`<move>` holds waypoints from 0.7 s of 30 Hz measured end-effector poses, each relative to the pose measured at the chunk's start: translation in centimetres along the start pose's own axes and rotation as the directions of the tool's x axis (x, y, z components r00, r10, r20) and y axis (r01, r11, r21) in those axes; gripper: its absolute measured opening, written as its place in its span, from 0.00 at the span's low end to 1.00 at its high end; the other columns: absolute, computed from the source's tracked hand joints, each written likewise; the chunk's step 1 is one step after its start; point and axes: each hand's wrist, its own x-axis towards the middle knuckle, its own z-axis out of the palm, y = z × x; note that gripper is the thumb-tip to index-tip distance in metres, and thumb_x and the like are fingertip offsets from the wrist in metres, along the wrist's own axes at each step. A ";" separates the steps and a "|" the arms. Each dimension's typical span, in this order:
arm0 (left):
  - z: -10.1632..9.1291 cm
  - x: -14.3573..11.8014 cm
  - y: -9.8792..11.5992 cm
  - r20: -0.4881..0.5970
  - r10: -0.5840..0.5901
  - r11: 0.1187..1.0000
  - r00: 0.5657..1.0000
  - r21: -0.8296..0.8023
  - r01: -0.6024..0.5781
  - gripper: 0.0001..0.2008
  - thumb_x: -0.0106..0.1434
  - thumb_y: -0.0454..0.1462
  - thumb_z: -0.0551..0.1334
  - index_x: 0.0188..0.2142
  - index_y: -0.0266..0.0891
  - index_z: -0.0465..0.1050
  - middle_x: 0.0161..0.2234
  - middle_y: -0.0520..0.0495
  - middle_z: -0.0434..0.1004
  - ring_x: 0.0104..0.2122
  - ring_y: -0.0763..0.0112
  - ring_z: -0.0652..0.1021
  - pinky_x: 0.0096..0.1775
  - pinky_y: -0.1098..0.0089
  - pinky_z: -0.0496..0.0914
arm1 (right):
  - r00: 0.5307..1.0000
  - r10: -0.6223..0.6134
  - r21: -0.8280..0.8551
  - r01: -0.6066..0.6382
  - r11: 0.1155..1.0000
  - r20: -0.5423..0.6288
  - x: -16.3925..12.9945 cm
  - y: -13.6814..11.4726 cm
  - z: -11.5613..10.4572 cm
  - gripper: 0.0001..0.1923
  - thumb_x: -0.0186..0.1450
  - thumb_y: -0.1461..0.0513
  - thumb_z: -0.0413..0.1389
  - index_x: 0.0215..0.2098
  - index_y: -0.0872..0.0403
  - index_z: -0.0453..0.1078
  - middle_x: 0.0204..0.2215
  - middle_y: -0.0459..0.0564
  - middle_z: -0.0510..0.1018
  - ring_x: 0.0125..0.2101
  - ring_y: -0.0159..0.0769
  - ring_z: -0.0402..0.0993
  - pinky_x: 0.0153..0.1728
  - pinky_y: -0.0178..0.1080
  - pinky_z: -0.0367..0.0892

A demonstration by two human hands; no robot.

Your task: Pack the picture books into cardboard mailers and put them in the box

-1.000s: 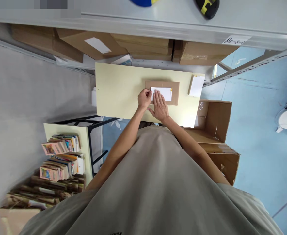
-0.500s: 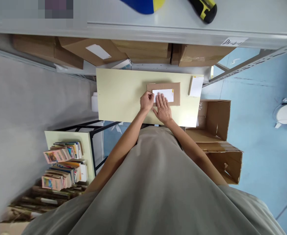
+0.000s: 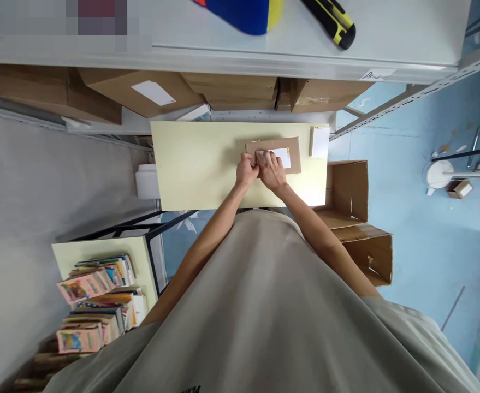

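A flat brown cardboard parcel (image 3: 295,158) lies on the pale yellow tabletop (image 3: 199,164), with a white label (image 3: 284,156) on its upper face. My right hand (image 3: 273,173) covers the label's left part, its fingers bent and drawn together on it. Close against it, my left hand (image 3: 247,171) is closed at the parcel's left end. Whatever sits between the left fingertips is hidden. A stack of white labels (image 3: 320,142) rests at the table's right end, apart from both hands.
Cardboard boxes (image 3: 240,90) fill the shelf behind the table. On the upper shelf lies a yellow-black utility knife (image 3: 333,22). Open cartons (image 3: 350,188) stand at the right. Books (image 3: 100,297) cover a lower stand at the left, near a white container (image 3: 147,182).
My right hand has gone from lying flat with fingers stretched to bent fingers, shifting left along the label. My left hand stays closed by the parcel's left end. The view has shifted slightly.
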 end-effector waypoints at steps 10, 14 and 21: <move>-0.7 0.1 -1.2 0.144 0.103 0.994 0.984 -0.048 -0.097 0.27 0.58 0.29 0.77 0.52 0.46 0.71 0.33 0.55 0.79 0.39 0.61 0.84 0.50 0.60 0.76 | 0.965 0.207 0.052 -0.201 0.978 -0.162 -4.8 5.1 1.2 0.39 0.80 0.67 0.38 0.88 0.56 0.45 0.87 0.58 0.49 0.85 0.56 0.42 0.80 0.70 0.51; -1.3 -0.2 -1.7 0.160 0.115 0.991 0.981 -0.088 -0.102 0.25 0.56 0.27 0.73 0.50 0.45 0.71 0.35 0.54 0.79 0.40 0.62 0.83 0.50 0.61 0.75 | 0.976 0.175 0.082 -0.165 0.983 -0.132 -7.6 7.5 1.6 0.41 0.77 0.68 0.43 0.87 0.53 0.52 0.87 0.55 0.46 0.87 0.53 0.36 0.81 0.69 0.49; -3.2 -1.9 -5.2 0.229 -0.152 0.969 0.962 -0.158 0.190 0.31 0.50 0.27 0.69 0.55 0.41 0.74 0.58 0.36 0.82 0.52 0.53 0.84 0.51 0.59 0.78 | 0.906 0.395 0.488 -0.278 0.827 -0.154 -9.7 11.8 5.0 0.47 0.75 0.55 0.50 0.86 0.66 0.44 0.80 0.76 0.61 0.79 0.59 0.62 0.73 0.66 0.68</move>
